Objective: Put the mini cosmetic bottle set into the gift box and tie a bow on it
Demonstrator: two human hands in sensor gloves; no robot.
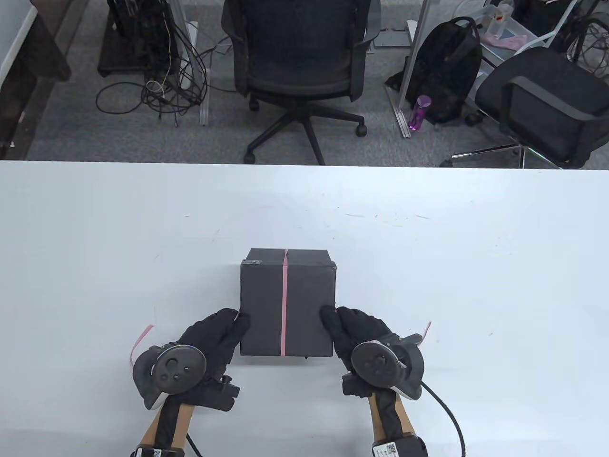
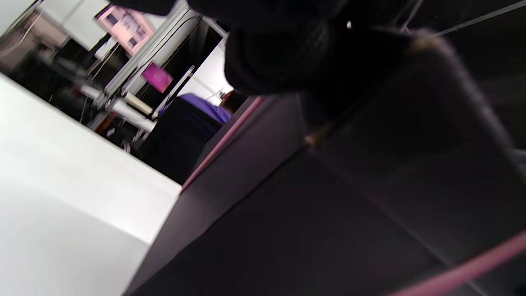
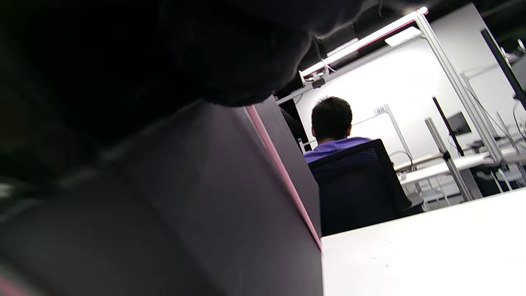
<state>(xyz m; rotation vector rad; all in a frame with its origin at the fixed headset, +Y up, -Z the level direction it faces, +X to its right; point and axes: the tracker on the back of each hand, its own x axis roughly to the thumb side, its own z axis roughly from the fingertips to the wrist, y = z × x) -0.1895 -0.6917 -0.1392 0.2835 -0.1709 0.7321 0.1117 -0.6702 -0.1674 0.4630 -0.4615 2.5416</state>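
A: Nearest the lens, at the worktop's near edge: left hand [image 1: 216, 333] and right hand [image 1: 354, 331], gloved black, tracker [image 1: 169, 371] strapped on each back.

B: Fingers?

A: Left fingers [image 1: 233, 323] laid fairly straight against the box's [image 1: 285, 304] left side, near its front corner. Right fingers [image 1: 333, 323] likewise on the right side. Flat against the card as far as seen, not plainly curled round anything. Fingertips hidden by the box in places.

B: Box position?

A: Upright on the worktop, toward the near edge, about midway left to right. Dark, closed, sitting between the two hands.

B: Ribbon?

A: Pink ribbon [image 1: 284, 304] running straight over the lid, far edge to near edge, down the middle. Loose ends lying on the worktop: one curling beside the left tracker [image 1: 140, 340], one beside the right tracker [image 1: 426, 331]. No knot, no bow visible.

B: Bottles?

A: Not visible; lid shut.

B: Wrist views?

A: Left wrist: blurred dark box wall [image 2: 328, 205] filling the view, pink band [image 2: 226, 139] along it, glove above. Right wrist: box wall [image 3: 205, 205] close up, ribbon [image 3: 279, 168] down its edge, glove overhead.

B: Beyond the worktop?

A: Office chair [image 1: 299, 62], backpack [image 1: 445, 71], purple bottle [image 1: 418, 112] on the floor. Seated person [image 3: 333, 127] in the right wrist view, back turned.
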